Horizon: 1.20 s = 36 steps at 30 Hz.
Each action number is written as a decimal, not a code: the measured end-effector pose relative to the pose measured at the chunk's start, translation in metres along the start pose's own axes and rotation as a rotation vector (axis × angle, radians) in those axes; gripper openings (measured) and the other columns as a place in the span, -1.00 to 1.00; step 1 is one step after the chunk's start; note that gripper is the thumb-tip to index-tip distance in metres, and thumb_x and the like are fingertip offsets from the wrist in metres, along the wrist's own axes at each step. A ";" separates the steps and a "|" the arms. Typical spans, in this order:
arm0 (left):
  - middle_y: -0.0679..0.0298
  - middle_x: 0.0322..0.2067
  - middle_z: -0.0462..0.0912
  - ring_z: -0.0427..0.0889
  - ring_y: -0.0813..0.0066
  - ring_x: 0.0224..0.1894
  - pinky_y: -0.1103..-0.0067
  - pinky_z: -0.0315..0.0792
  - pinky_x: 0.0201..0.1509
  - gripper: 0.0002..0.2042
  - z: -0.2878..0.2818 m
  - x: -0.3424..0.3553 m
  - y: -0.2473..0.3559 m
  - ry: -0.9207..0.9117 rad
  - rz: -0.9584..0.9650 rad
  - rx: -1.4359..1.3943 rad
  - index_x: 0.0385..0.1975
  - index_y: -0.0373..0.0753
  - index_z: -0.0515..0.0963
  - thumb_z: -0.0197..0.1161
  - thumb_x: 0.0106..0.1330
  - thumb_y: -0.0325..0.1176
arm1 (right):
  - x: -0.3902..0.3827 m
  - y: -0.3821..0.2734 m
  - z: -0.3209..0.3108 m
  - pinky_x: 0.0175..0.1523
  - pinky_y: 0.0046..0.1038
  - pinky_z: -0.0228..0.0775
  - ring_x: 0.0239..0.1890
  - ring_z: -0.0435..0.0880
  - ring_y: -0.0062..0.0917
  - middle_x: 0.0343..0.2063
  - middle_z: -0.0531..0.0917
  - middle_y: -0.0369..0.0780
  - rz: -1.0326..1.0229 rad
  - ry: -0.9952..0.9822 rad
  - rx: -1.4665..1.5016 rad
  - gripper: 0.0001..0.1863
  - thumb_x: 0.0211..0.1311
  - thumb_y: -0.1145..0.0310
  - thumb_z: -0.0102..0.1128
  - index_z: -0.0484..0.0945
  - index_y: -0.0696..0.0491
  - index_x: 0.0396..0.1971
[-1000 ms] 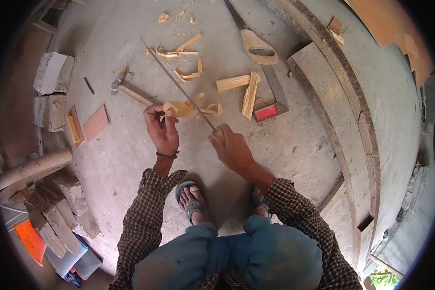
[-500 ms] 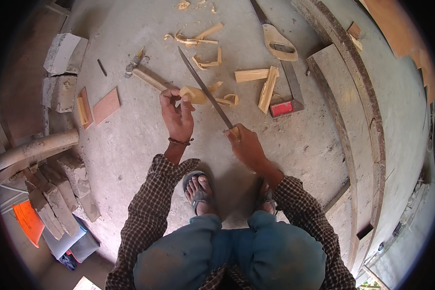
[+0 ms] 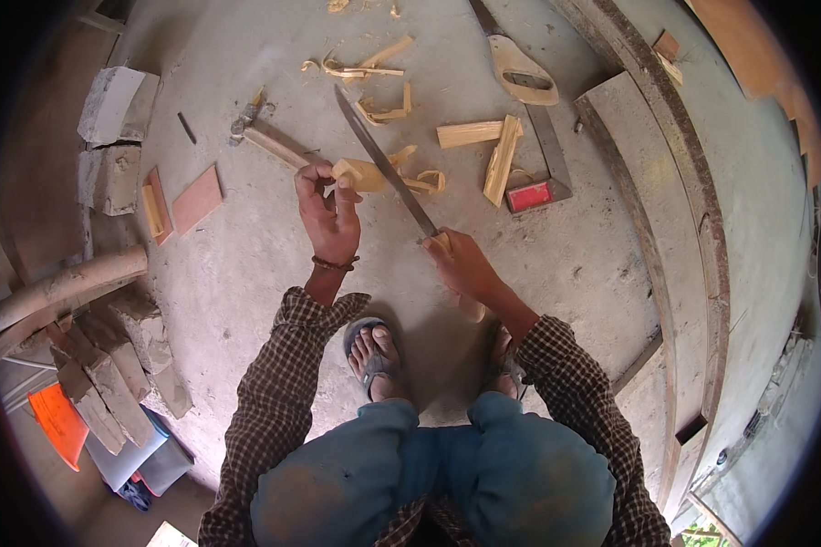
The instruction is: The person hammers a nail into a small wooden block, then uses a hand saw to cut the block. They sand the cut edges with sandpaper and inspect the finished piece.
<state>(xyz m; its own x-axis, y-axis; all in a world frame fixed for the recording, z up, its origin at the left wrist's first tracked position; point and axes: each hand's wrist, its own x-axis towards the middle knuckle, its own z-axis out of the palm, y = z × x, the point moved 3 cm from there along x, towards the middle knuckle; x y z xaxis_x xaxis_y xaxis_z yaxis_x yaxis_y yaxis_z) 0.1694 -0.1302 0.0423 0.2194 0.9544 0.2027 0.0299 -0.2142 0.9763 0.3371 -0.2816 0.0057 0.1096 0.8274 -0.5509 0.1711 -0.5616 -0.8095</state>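
My left hand (image 3: 328, 217) pinches a small pale wooden block (image 3: 363, 175) by its near end, between thumb and fingers. My right hand (image 3: 463, 266) is wrapped round the wooden handle of a long-bladed knife (image 3: 388, 171). Its dark, narrow blade slants up and left, its tip past the block. The blade crosses the block's right end; whether it touches the wood I cannot tell. A hammer (image 3: 278, 144) lies on the floor just beyond my left hand. Curled wood shavings (image 3: 429, 180) lie right of the blade.
A handsaw (image 3: 523, 73), a metal square (image 3: 549, 150), a red box-like item (image 3: 529, 197) and split wood pieces (image 3: 499, 162) lie at the right. Long curved boards (image 3: 652, 210) edge that side. Concrete blocks (image 3: 109, 178), thin reddish boards (image 3: 198, 200) and stacked timber (image 3: 100, 387) are at the left.
The knife's handle end now shows below my right hand, and the blade has tilted slightly. The whole view has shifted a little; my left hand keeps its grip on the block.
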 end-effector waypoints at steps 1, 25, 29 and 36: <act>0.22 -0.09 0.40 0.54 0.56 -0.11 0.63 0.65 -0.27 -0.76 0.000 -0.002 -0.002 0.001 -0.009 0.017 0.04 -0.32 0.33 0.20 0.52 -0.43 | -0.004 -0.002 -0.002 -0.18 -0.04 0.52 -0.32 0.71 0.02 -0.43 0.69 0.03 -0.009 0.014 -0.005 -0.65 0.47 0.15 0.19 0.46 0.17 -0.08; 0.21 -0.06 0.38 0.52 0.52 -0.11 0.61 0.68 -0.19 -0.78 0.003 0.002 0.003 -0.019 -0.012 0.027 0.02 -0.33 0.31 0.16 0.55 -0.41 | -0.023 -0.019 0.003 -0.23 0.04 0.52 -0.34 0.71 0.10 -0.48 0.68 0.02 -0.223 0.307 -0.153 -0.72 0.43 0.21 0.21 0.45 0.13 -0.16; 0.21 -0.04 0.38 0.53 0.49 -0.07 0.58 0.70 -0.17 -0.78 -0.001 0.012 0.003 -0.047 0.023 0.021 0.02 -0.33 0.31 0.14 0.57 -0.38 | -0.004 0.016 0.005 -0.19 0.01 0.51 -0.30 0.69 0.06 -0.44 0.68 0.04 -0.057 0.091 -0.138 -0.69 0.45 0.17 0.19 0.45 0.14 -0.15; 0.18 -0.04 0.40 0.55 0.44 -0.09 0.47 0.65 -0.15 -0.80 -0.017 -0.011 0.001 0.024 0.000 -0.013 0.03 -0.30 0.31 0.10 0.59 -0.35 | -0.020 -0.039 -0.002 -0.17 -0.02 0.50 -0.28 0.68 0.07 -0.43 0.67 0.05 -0.246 0.225 -0.151 -0.68 0.48 0.16 0.15 0.43 0.13 -0.10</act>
<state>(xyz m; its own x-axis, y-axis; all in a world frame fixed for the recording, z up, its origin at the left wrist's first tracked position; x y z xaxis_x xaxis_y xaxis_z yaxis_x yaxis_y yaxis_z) 0.1507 -0.1372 0.0427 0.1962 0.9590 0.2044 0.0174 -0.2118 0.9772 0.3301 -0.2757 0.0485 0.2570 0.9277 -0.2709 0.3604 -0.3520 -0.8638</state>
